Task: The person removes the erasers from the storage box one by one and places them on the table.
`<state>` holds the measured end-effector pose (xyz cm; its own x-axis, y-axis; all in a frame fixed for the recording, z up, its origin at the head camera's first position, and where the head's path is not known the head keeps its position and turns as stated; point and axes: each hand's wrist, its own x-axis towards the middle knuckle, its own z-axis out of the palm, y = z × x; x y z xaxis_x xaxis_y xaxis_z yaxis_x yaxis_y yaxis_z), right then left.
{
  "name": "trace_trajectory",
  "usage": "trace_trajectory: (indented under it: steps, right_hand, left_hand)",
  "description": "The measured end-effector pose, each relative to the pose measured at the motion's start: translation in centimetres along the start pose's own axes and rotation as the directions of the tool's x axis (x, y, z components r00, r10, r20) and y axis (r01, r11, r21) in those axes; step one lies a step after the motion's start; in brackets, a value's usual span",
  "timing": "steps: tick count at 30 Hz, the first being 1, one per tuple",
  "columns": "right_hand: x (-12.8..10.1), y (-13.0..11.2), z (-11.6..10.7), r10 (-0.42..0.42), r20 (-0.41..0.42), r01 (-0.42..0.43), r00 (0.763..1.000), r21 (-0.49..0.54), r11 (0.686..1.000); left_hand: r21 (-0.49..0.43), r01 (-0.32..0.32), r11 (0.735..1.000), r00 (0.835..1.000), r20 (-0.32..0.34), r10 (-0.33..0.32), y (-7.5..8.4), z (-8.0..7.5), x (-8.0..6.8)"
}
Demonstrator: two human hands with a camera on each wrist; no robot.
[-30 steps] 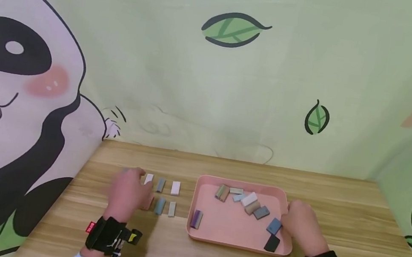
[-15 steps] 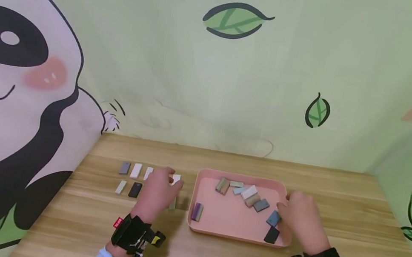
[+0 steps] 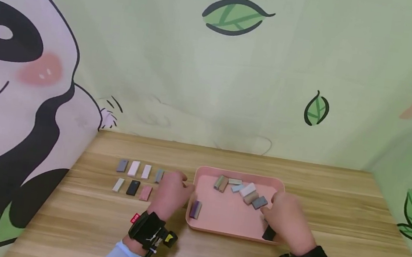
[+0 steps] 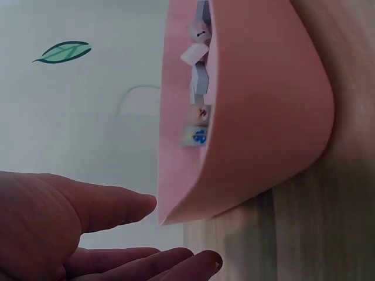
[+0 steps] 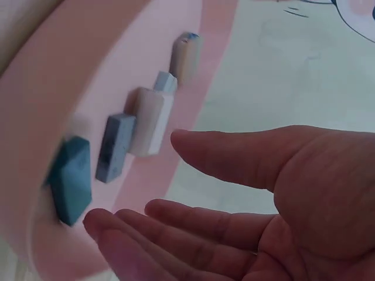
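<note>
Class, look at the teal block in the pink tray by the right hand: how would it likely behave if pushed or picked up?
The teal block looks flat-sided, so it would probably slide, not roll. It seems small and rigid, likely light. The pink tray looks smooth, so it may skid.

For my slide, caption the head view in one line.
Two hands reach toward a pink tray of small blocks.

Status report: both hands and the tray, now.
Left hand open, empty, beside pink tray. Right hand open over tray, reaching at teal block. Nothing blocking.
</note>
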<state>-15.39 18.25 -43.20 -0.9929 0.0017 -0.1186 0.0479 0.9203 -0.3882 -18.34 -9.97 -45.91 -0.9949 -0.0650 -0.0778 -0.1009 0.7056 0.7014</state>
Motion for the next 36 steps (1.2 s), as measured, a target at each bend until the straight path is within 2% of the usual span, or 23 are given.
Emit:
trace_trajectory:
  steps: [4,10,16,21,26,29,34,36]
  right_hand:
    - [0.1,-0.7,0.9,-0.013,0.010,0.013,1.000,0.009,1.000]
    - [0.0,-2.5,1.6,0.012,0.051,-0.015,0.999,0.060,0.998]
    - [-0.3,-3.4,2.0,-0.015,0.031,0.014,0.999,0.055,0.998]
    - [-0.3,-4.0,2.5,-0.062,0.010,0.062,0.998,0.009,0.998]
    - [-0.2,-5.6,3.0,-0.087,0.047,0.087,0.995,-0.004,0.996]
    - [-0.2,-6.9,3.5,-0.122,0.084,0.121,0.989,0.015,0.993]
    - [-0.2,-9.1,4.9,-0.233,0.139,0.222,0.962,0.090,0.971]
    - [-0.1,-9.9,5.5,-0.272,0.135,0.260,0.953,0.097,0.961]
  left_hand:
    - [-0.021,-0.006,1.000,0.999,0.032,0.007,0.5,0.5,0.0]
    - [0.037,0.001,0.999,1.000,0.025,-0.002,0.7,1.1,0.6]
    - [0.067,-0.022,0.997,0.999,0.032,0.020,1.0,1.3,0.9]
    - [0.049,0.002,0.999,0.999,0.054,-0.005,1.1,1.2,1.2]
    - [0.051,0.036,0.998,0.997,0.062,-0.039,1.0,0.9,1.6]
    - [0.044,0.045,0.998,0.996,0.070,-0.048,1.0,0.8,1.8]
    - [0.035,0.026,0.999,0.997,0.068,-0.028,0.8,0.9,2.1]
    - [0.032,0.028,0.999,0.997,0.068,-0.030,0.7,1.0,2.1]
